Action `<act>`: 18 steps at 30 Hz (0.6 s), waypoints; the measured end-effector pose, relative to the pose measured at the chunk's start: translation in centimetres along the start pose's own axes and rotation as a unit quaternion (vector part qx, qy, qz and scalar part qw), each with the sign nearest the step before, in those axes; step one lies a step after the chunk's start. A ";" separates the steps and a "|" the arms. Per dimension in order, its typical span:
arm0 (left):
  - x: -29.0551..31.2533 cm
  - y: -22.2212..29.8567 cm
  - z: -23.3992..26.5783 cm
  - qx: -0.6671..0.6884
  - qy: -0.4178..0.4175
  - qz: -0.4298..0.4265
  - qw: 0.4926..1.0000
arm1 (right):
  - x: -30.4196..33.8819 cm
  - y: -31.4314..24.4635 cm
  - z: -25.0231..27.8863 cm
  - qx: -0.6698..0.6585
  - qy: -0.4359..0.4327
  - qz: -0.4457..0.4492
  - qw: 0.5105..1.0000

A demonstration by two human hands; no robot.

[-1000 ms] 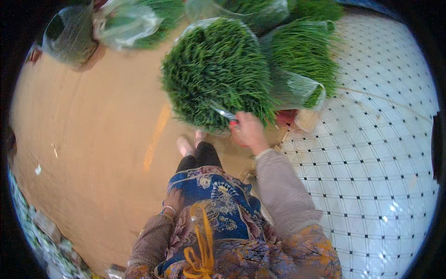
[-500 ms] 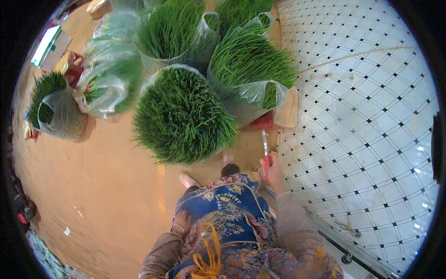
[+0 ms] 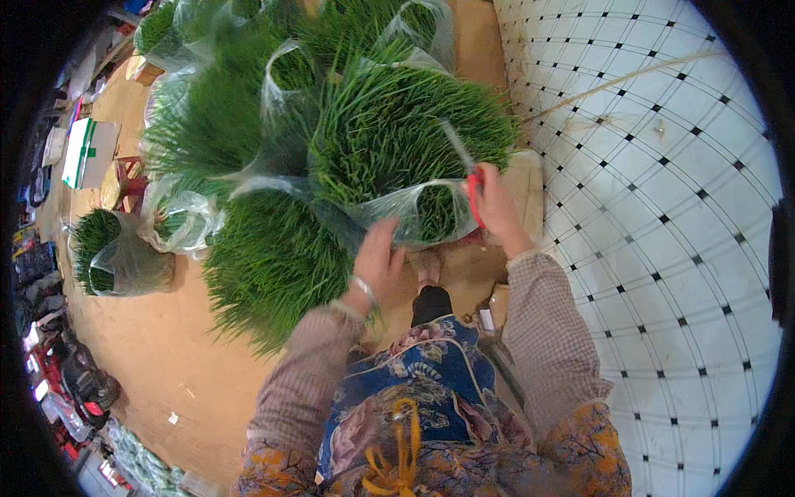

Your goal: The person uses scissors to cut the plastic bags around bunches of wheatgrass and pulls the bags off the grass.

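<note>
My right hand (image 3: 497, 207) is closed on a pair of red-handled scissors (image 3: 475, 192), whose blurred blades point up and left over a bundle of long green grass-like leaves (image 3: 389, 132). That bundle stands in a clear plastic bag (image 3: 393, 209), its loop-shaped handle hanging over the near side. Close to the bag's near left edge is my left hand (image 3: 378, 258), fingers stretched out and apart from the thumb; whether it touches the plastic I cannot tell. Another leafy bundle (image 3: 273, 265) leans out just left of that hand.
More bagged green bundles (image 3: 215, 124) crowd the far side. A smaller bagged bundle (image 3: 103, 248) stands on the brown floor (image 3: 157, 356) at the left, below a white box (image 3: 89, 153). The white tiled wall (image 3: 646, 248) borders the right; assorted goods (image 3: 79, 373) line the far left.
Both hands have moved up and forward: the left from the apron to the bag, the right carrying the scissors over the leaves. The view has shifted nearer to the bundles.
</note>
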State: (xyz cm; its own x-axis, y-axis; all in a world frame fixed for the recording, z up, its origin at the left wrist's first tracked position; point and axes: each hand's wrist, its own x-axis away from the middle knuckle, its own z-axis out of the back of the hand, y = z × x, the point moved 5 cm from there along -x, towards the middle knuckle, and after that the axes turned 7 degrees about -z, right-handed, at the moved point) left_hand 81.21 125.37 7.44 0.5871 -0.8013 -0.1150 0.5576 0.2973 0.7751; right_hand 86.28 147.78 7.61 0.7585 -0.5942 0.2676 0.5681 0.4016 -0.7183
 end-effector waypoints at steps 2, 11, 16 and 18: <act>-4.1 -2.1 -1.8 -0.117 -0.042 -0.002 0.992 | -1.6 0.0 -0.2 0.068 -0.074 0.028 0.995; -1.9 -1.5 -4.1 -0.224 -0.189 0.032 0.956 | 3.4 5.4 -2.0 0.023 -0.151 0.092 0.984; 2.3 1.5 -6.3 -0.177 -0.200 0.094 0.959 | 6.6 7.1 -2.7 0.029 -0.147 0.058 0.987; 3.1 2.4 -7.5 -0.102 -0.231 0.131 0.959 | 8.2 8.5 -3.0 0.007 -0.143 0.032 0.989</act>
State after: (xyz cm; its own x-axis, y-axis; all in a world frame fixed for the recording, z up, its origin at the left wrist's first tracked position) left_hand 88.80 127.46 4.31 0.4265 -0.8156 0.3910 0.5571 0.5774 0.5968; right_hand 96.37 144.25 1.75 0.8517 -0.3456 0.3940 0.5182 0.4429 -0.7317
